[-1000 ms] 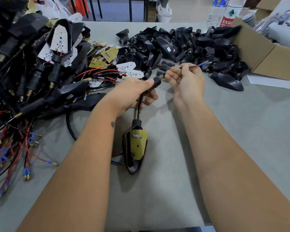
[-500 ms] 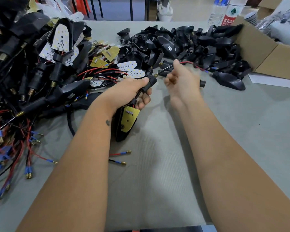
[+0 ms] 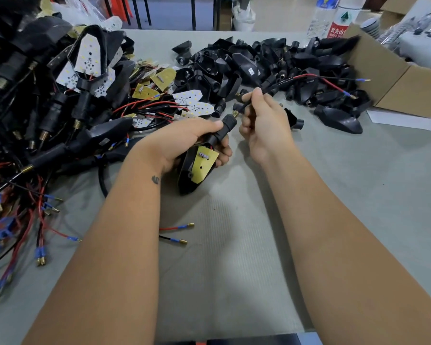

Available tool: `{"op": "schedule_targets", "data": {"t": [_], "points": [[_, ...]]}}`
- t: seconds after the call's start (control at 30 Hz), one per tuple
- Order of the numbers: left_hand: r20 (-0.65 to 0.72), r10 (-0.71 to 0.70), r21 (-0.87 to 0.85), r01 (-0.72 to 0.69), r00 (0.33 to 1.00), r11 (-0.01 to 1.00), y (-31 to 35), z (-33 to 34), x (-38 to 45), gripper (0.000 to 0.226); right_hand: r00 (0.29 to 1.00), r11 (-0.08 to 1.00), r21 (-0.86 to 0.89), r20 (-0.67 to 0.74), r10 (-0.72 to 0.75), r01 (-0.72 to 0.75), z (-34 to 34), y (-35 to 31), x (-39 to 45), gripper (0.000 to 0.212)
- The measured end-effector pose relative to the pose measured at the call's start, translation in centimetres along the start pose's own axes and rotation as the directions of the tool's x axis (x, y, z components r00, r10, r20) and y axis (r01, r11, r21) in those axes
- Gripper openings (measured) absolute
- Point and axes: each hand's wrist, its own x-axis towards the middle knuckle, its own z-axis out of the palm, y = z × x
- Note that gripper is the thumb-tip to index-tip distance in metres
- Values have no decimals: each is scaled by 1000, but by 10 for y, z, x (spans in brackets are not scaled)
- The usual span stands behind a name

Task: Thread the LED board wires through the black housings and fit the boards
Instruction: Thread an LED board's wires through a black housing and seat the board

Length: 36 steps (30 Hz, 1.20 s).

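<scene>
So in the middle of the frame we've got our left hand (image 3: 184, 138) wrapped around the ribbed black stem of a pointed black plastic housing (image 3: 188, 175), fingers curled tight under it and thumb laid along the top, with the brass threaded tip (image 3: 235, 113) poking out toward the right. The yellow LED board (image 3: 204, 164) sits in the open face of that housing, back side up, resistors showing. Just right of it, our right hand (image 3: 264, 125) pinches the red and black wire pair (image 3: 306, 79) between thumb and forefinger, other fingers loosely curled, and the wires run off to the upper right, ending in blue-sleeved brass terminals over the pile of empty black housings (image 3: 246, 63). That pile spreads across the top centre, next to a brown cardboard box (image 3: 396, 80) at upper right. The left side of the frame is a heap of finished wired units (image 3: 47, 100), and loose white LED boards (image 3: 192, 100) lie just above our left hand. Two stray wire ends (image 3: 177, 234) peek out beside our left forearm on the grey table cover (image 3: 234, 270).
</scene>
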Motion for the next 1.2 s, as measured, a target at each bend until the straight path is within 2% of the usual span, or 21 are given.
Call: {"op": "schedule_targets", "data": {"t": [0.13, 0.23, 0.3, 0.37, 0.47, 0.57, 0.63, 0.7, 0.77, 0.83, 0.9, 0.97, 1.0, 1.1, 1.17, 1.2], "points": [[-69, -37, -20, 36, 997, 999, 0, 0, 4, 46, 982, 997, -42, 174, 75, -68, -1, -3, 0, 24], [-137, -5, -65, -4, 991, 998, -1, 1, 7, 52, 908, 980, -185, 394, 144, -75, 0, -3, -6, 18], [-247, 52, -34, -62, 968, 998, -2, 2, 11, 52, 858, 978, -205, 496, 136, -36, 1, -2, -10, 14], [-414, 134, 102, -101, 900, 990, -3, 2, 17, 50, 857, 978, -202, 497, 139, -42, 1, -3, -11, 21], [-600, 311, 209, -231, 737, 950, -4, 3, 21, 51, 841, 972, -236, 523, 141, -17, -1, -6, -11, 28], [-693, 417, 229, -369, 588, 901, -6, 0, 21, 49, 781, 964, -265, 608, 144, 28, -3, -7, -14, 46], [-712, 434, 227, -404, 552, 886, -6, -1, 22, 50, 750, 963, -269, 644, 155, 32, -6, -8, -14, 57], [-709, 438, 219, -418, 553, 882, -6, 0, 22, 49, 759, 967, -254, 633, 152, 19, -5, -8, -15, 65], [-694, 467, 244, -432, 547, 868, -6, -2, 20, 48, 826, 977, -211, 555, 95, 28, -3, -6, -13, 69], [-654, 543, 319, -458, 527, 830, -6, -3, 17, 45, 912, 988, -138, 410, -1, 63, 0, -4, -10, 67], [-585, 642, 453, -457, 495, 765, -6, -2, 15, 43, 965, 990, -97, 252, -79, 106, 1, -2, -6, 62], [-482, 724, 618, -394, 494, 680, -6, 0, 14, 42, 985, 989, -81, 130, -110, 121, 0, -1, -2, 58], [-433, 740, 685, -346, 515, 642, -7, 1, 13, 40, 989, 989, -75, 85, -117, 124, -1, 0, -1, 57], [-308, 697, 783, -244, 648, 573, -12, -2, 15, 18, 990, 989, -61, -2, -138, 138, -4, 1, 2, 53], [-204, 642, 848, -194, 739, 492, -16, -5, 17, 27, 991, 991, -27, -29, -130, 129, -6, 1, 3, 52], [-175, 623, 874, -170, 763, 455, -17, -7, 19, 32, 992, 992, -14, -33, -123, 123, -6, 2, 3, 52]]}}
